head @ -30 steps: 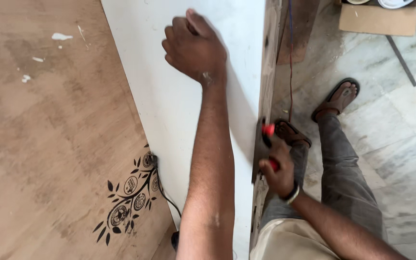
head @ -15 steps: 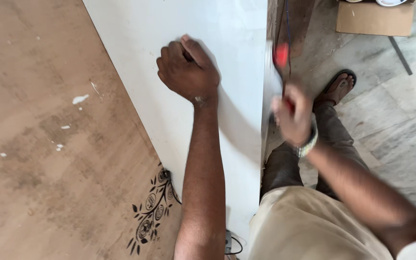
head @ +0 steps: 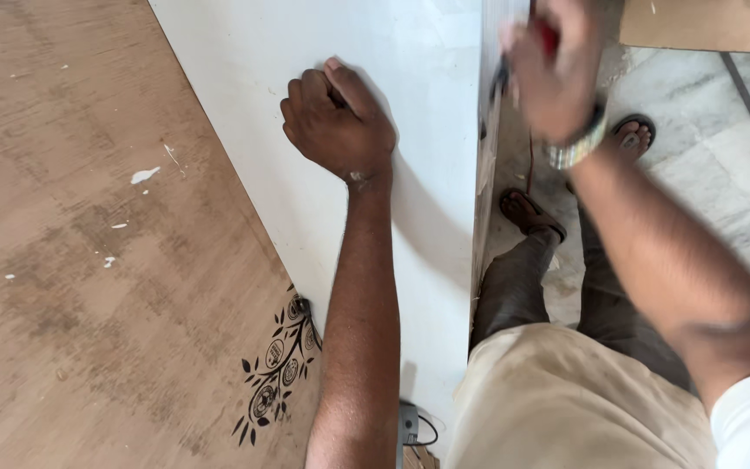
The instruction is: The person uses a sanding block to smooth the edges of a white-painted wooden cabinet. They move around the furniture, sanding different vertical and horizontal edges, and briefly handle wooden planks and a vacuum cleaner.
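My left hand (head: 338, 122) is curled into a loose fist, knuckles and heel pressed down on the white sheet (head: 392, 52), I'd say to pin it flat so it cannot slide on what lies under it. My right hand (head: 553, 65) is raised above the sheet's right edge (head: 482, 174), blurred, fingers wrapped around a tool with a red handle (head: 549, 35); only a bit of red shows between the fingers, with something dark below the hand, so I cannot tell what kind of tool it is or where its tip sits. A metal watch band (head: 576, 149) rings that wrist. The fist rests a little in from the edge the tool is at, which looks like the reason for leaning there: weight close to the spot being worked. The white sheet lies over a brown wooden board (head: 88, 260) flecked with white paint spots and bearing a black leafy ornament (head: 275, 369) near the sheet's left edge. At the bottom a grey plug with a cord (head: 410, 426) peeks out. I stand just beside the edge, sandalled feet (head: 531, 213) on the pale marble floor (head: 722, 200), a piece of cardboard (head: 696, 22) further off.
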